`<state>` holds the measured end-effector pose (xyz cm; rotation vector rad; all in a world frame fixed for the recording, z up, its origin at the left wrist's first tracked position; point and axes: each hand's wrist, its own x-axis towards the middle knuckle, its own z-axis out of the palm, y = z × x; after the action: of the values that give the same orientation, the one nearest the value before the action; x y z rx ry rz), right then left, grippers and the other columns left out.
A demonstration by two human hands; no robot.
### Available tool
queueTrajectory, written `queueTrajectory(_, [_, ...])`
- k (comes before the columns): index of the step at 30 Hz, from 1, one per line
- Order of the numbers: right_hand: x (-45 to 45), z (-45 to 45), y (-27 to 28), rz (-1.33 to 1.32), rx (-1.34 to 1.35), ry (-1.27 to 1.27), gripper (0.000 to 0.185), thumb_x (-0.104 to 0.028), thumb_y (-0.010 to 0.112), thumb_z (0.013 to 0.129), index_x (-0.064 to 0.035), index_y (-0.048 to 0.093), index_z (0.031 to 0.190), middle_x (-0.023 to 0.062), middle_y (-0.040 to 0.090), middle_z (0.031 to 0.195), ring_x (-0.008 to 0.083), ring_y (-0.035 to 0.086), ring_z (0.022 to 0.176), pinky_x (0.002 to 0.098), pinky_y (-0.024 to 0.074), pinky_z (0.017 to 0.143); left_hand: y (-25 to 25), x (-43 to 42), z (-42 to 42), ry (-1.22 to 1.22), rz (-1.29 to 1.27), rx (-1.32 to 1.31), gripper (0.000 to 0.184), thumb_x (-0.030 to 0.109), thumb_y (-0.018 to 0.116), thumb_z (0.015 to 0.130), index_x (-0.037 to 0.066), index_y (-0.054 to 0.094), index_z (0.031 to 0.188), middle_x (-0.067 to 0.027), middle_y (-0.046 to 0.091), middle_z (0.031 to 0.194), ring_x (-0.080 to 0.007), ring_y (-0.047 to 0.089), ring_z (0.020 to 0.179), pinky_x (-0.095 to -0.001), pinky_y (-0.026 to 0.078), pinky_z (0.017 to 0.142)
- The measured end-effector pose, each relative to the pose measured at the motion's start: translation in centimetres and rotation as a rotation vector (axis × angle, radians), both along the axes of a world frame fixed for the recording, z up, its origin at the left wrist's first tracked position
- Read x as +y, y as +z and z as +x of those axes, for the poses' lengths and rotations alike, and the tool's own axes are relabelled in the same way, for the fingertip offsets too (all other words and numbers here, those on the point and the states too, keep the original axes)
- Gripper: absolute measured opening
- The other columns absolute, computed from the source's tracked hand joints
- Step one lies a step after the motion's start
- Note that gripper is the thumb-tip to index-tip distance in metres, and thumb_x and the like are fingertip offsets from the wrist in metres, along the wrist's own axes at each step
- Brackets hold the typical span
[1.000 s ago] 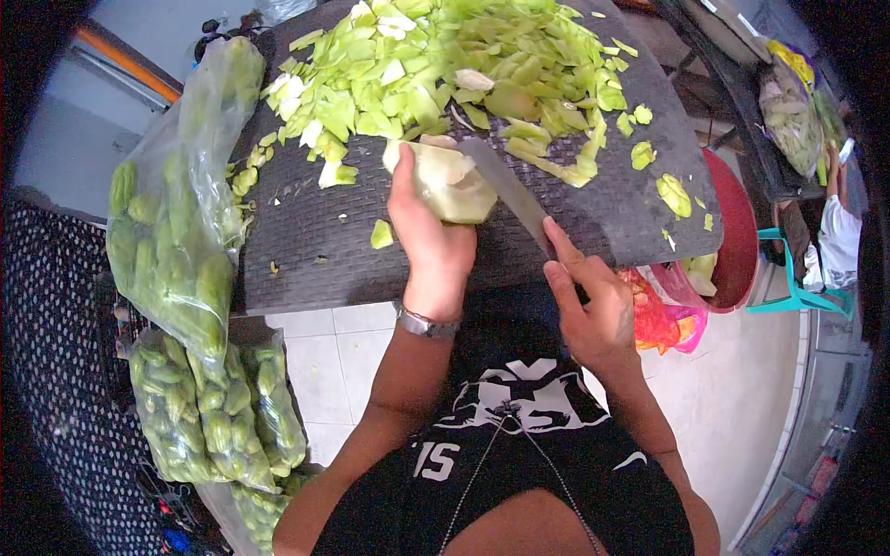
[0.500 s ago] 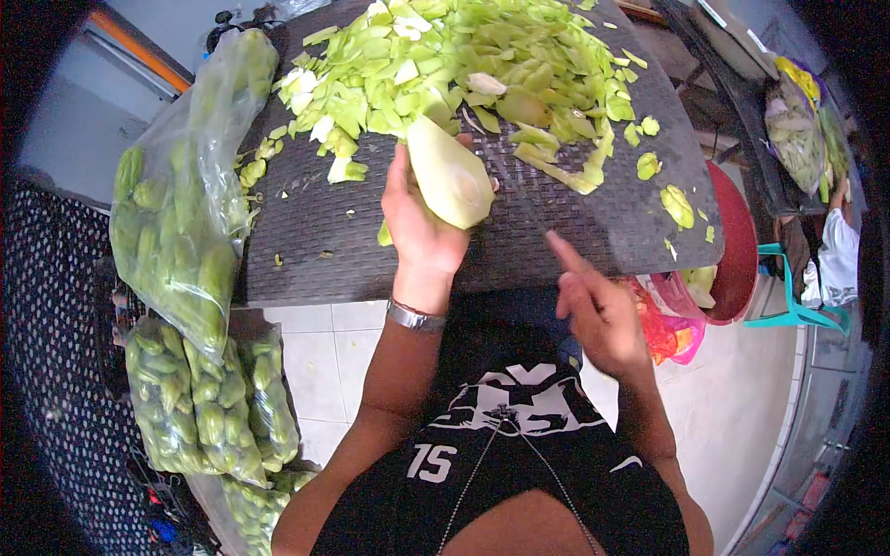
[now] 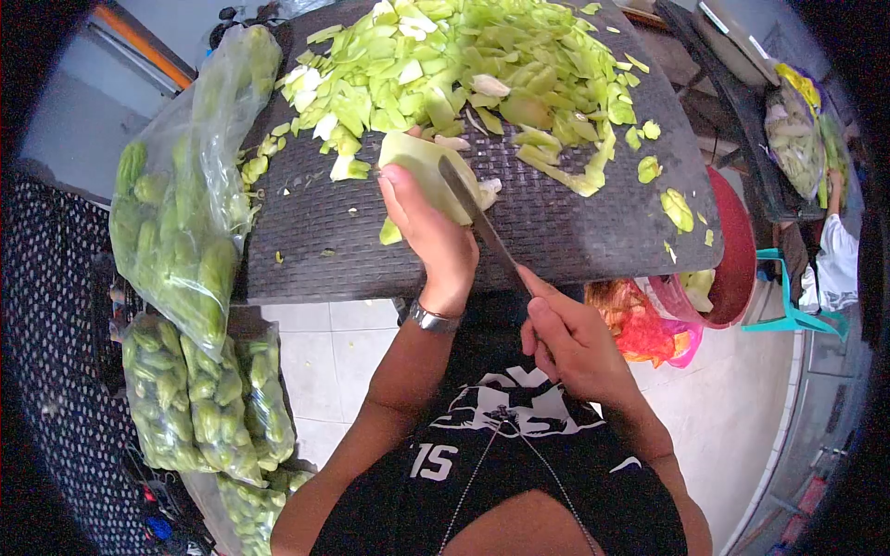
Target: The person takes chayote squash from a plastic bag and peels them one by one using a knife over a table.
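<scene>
A pale green, peeled chayote (image 3: 413, 159) lies in my left hand (image 3: 439, 236), above the near part of the dark woven-pattern table (image 3: 306, 241). My left fingers wrap round its side, and those beneath it are partly hidden. My right hand (image 3: 579, 338) is closed round the handle of a knife (image 3: 489, 232). The blade slants up and left, its tip end lying over the chayote's right side; whether it cuts in I cannot tell. Just beyond, a large heap of green peelings (image 3: 389, 88) covers the far part of the table.
A clear plastic bag of green chayotes (image 3: 171, 208) leans at the table's left edge. More filled bags (image 3: 218, 408) stand below it. On the right are a red tub (image 3: 737, 246), red and pink plastic bags (image 3: 640, 324), a teal stool (image 3: 788, 287) and another person's arm (image 3: 836, 193).
My right hand has moved slightly left and down, bringing the knife blade over the chayote. My left hand has turned, so the chayote now tilts differently, its thumb along the side.
</scene>
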<state>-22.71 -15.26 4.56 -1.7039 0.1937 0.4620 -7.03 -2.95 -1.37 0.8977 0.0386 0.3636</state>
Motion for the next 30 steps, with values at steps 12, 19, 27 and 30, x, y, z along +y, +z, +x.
queueTrajectory(12, [-2.7,-0.2,2.2,0.126,0.150,0.069,0.049,-0.032,0.044,0.110,-0.0147,0.041,0.156,-0.0036,0.054,0.071,0.0046,0.048,0.062,0.0231,0.0429,0.056,0.1,0.6,-0.4,0.218,0.385,-0.267,0.068,0.059,0.039,0.105,-0.002,0.052,0.131,-0.0129,0.060,0.119,-0.0211,0.059,0.105,-0.0356,0.048,0.093])
queueTrajectory(19, [-2.6,-1.0,0.9,-0.407,-0.390,0.035,0.048,-0.022,0.058,0.102,-0.0086,0.051,0.148,0.0134,0.068,0.084,0.0266,0.066,0.078,0.0381,0.0530,0.075,0.6,1.3,0.3,-0.026,0.066,0.010,0.064,0.060,0.040,0.104,0.004,0.054,0.130,-0.0106,0.063,0.115,-0.0232,0.064,0.104,-0.0416,0.055,0.085])
queueTrajectory(27, [-0.4,5.1,-1.1,-0.563,-0.626,-0.237,0.074,-0.035,0.081,0.084,0.0039,0.052,0.140,0.0282,0.069,0.112,0.0423,0.069,0.104,0.0449,0.0529,0.094,2.0,1.2,-0.6,-0.489,-0.246,0.313,0.055,0.052,0.041,0.105,0.006,0.058,0.128,-0.0126,0.067,0.112,-0.0291,0.066,0.103,-0.0464,0.055,0.090])
queueTrajectory(30, [-0.1,7.8,-1.8,-0.614,-0.735,-0.269,0.080,-0.037,0.083,0.079,0.0067,0.052,0.138,0.0291,0.068,0.112,0.0426,0.069,0.102,0.0461,0.0542,0.091,1.4,0.7,-1.2,-0.559,-0.231,0.318,0.055,0.052,0.042,0.105,0.005,0.057,0.129,-0.0133,0.066,0.113,-0.0280,0.065,0.105,-0.0434,0.054,0.094])
